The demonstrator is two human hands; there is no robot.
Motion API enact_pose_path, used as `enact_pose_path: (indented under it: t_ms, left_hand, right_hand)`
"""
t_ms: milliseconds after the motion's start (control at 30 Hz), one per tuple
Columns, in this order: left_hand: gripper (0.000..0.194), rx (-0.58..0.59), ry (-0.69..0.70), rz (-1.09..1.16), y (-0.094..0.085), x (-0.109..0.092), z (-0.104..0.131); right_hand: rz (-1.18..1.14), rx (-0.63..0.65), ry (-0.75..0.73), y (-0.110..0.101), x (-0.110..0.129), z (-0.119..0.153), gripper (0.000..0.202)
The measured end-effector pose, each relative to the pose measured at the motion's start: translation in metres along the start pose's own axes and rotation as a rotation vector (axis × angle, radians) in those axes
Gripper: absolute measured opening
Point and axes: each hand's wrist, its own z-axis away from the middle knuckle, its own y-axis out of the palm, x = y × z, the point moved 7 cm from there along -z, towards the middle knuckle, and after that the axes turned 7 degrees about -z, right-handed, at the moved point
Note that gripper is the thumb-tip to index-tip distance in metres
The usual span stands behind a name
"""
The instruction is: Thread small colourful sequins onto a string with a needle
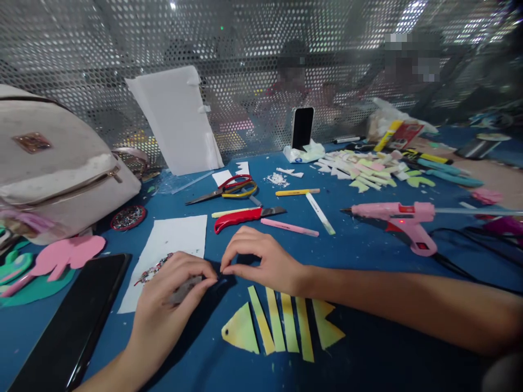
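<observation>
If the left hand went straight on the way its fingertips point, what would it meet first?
Most likely the bare right hand, whose pinched fingertips sit just beyond those of the bare left hand; depth is unclear, so it might miss.

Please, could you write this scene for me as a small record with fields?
Left hand: fingertips close to the right hand's; any held thing too small to tell
Right hand: thumb and fingertips together
Nearest the person: fish-shaped row of yellow-green pieces
Left side: dark phone, white sheet
Beyond hands: red-handled knife, scissors
Right side: pink glue gun
</observation>
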Motion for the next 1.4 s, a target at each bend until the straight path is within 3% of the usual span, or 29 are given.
enact_pose_path:
  t_ms: [133,300,400,500,667,767,867,1000,1200,1400]
  left_hand:
    - [0.021,0.005,0.155,-0.021,-0.004,-0.016,0.008]
    - [0.019,0.243,0.327,0.097,0.013,-0.03,0.019]
    - [0.019,0.296,0.333,0.111,0.02,-0.027,0.02]
    - [0.021,0.315,0.284,0.085,0.026,-0.019,0.018]
    - [0.017,0.187,0.203,-0.002,0.018,-0.013,0.013]
    - [0.017,0.026,0.15,-0.105,0.003,-0.012,0.008]
    - [0.015,-0.061,0.113,-0.141,-0.006,-0.01,0.004]
    - [0.014,-0.041,0.065,-0.111,-0.007,-0.003,-0.001]
    - [0.012,-0.04,-0.029,-0.033,-0.007,0.005,-0.007]
    - [0.01,0.002,-0.045,-0.03,-0.004,0.008,-0.009]
  right_hand:
    - [-0.121,-0.161,0.127,-0.011,-0.012,-0.001,0.007]
    - [-0.268,-0.265,0.238,-0.016,-0.022,-0.001,0.01]
    - [-0.259,-0.253,0.244,-0.016,-0.023,-0.001,0.01]
    - [-0.106,-0.239,0.217,-0.017,-0.021,0.001,0.007]
    - [0.052,-0.141,-0.016,-0.012,0.001,0.002,0.017]
    - [-0.004,0.032,-0.068,0.0,0.01,0.002,0.015]
    - [-0.034,0.102,-0.086,0.006,0.012,0.002,0.01]
    - [-0.059,0.078,-0.083,0.005,0.005,0.002,0.003]
    - [-0.197,-0.021,0.108,-0.001,-0.008,0.001,0.002]
    - [-0.207,-0.041,0.154,-0.002,-0.009,0.0,0.001]
